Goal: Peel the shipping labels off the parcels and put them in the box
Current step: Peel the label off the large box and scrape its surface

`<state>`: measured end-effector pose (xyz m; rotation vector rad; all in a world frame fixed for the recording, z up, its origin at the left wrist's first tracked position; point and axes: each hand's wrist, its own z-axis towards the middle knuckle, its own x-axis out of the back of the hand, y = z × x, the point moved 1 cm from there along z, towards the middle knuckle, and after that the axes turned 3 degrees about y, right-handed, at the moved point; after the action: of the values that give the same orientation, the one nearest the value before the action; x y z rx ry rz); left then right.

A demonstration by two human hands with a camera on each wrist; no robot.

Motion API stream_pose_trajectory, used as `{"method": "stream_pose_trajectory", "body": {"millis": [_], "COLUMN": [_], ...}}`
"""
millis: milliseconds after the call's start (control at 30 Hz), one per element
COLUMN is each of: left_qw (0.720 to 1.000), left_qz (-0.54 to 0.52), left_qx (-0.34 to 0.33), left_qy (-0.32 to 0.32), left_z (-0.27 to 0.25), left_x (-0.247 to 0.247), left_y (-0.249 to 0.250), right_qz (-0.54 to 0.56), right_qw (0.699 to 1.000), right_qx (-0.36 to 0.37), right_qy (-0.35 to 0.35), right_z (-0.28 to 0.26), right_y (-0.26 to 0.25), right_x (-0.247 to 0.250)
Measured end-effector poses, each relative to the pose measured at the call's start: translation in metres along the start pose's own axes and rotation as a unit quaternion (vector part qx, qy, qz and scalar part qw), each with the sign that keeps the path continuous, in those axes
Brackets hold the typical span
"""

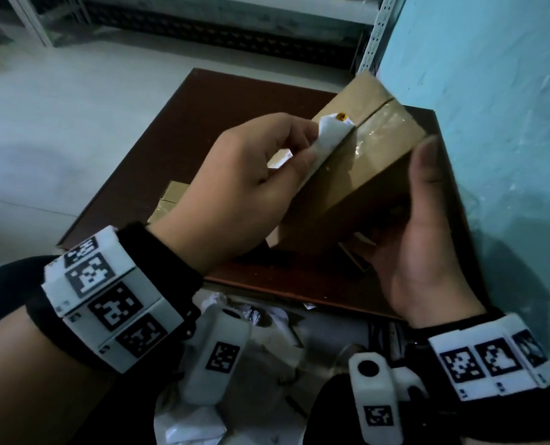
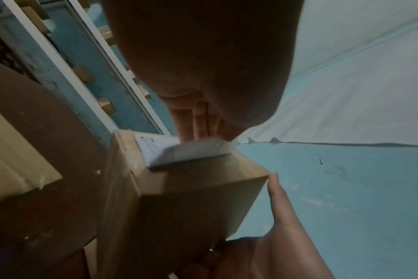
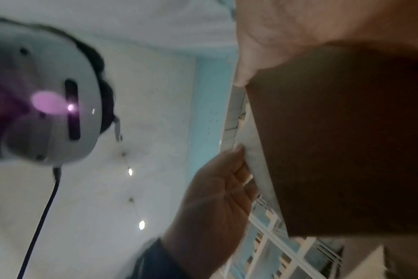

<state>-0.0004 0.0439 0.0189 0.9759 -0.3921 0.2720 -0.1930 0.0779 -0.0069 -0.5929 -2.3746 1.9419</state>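
A brown cardboard parcel is held tilted above the dark brown table. My right hand grips it from the right side, thumb up along its edge. A white shipping label is half lifted off the parcel's left face. My left hand pinches that label between thumb and fingers. In the left wrist view the label curls up from the parcel under my fingers. In the right wrist view the parcel fills the right side and my left hand holds the label's edge.
A second taped parcel lies on the table behind my left hand. Crumpled white labels lie in a heap below the table's near edge. A turquoise wall stands close on the right. Metal shelving runs along the back.
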Motion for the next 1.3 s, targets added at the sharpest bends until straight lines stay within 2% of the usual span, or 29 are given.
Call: {"method": "stream_pose_trajectory", "body": {"millis": [67,200,367,467,633,733,833,967,1133,1267,1300], "left_qw": [1.000,0.999,0.997,0.995,0.996,0.997,0.995,0.989,0.986,0.985,0.986], "left_qz": [-0.011,-0.023,0.015,0.054,0.068,0.051,0.060,0.085,0.101,0.041,0.027], "left_qx": [0.002,0.020,0.025,0.016,-0.033,-0.056,-0.082,-0.116,-0.125,-0.076,-0.062], "left_qy": [-0.005,-0.023,0.069,0.084,0.049,0.011,-0.019,-0.026,0.050,0.148,0.154], "left_z": [-0.002,-0.006,0.001,0.004,0.002,0.002,0.000,-0.001,-0.003,0.000,0.001], "left_x": [0.003,0.001,0.001,0.006,0.005,0.003,0.000,-0.003,-0.004,-0.003,-0.002], "left_y": [0.003,0.007,0.000,-0.007,-0.008,-0.004,-0.001,0.003,0.007,0.007,0.007], "right_qz": [0.043,0.049,0.085,0.057,-0.029,-0.008,0.021,0.021,0.042,0.044,0.041], "right_qw": [0.999,0.997,0.994,0.996,0.998,0.994,0.995,0.995,0.998,0.999,0.999], "right_qx": [-0.013,-0.040,-0.042,-0.028,0.042,0.006,-0.039,-0.026,-0.015,0.005,0.010], "right_qy": [-0.022,-0.041,-0.047,-0.063,-0.043,-0.107,-0.088,-0.098,-0.054,-0.020,-0.008], "right_z": [0.000,-0.002,0.002,0.005,0.010,0.006,0.005,0.002,0.000,-0.002,-0.001], "right_y": [-0.005,-0.001,0.003,0.003,0.003,0.002,0.005,0.000,0.006,0.006,0.007], "right_x": [0.004,0.002,-0.003,0.001,0.012,0.007,0.004,0.002,-0.002,-0.004,-0.004]}}
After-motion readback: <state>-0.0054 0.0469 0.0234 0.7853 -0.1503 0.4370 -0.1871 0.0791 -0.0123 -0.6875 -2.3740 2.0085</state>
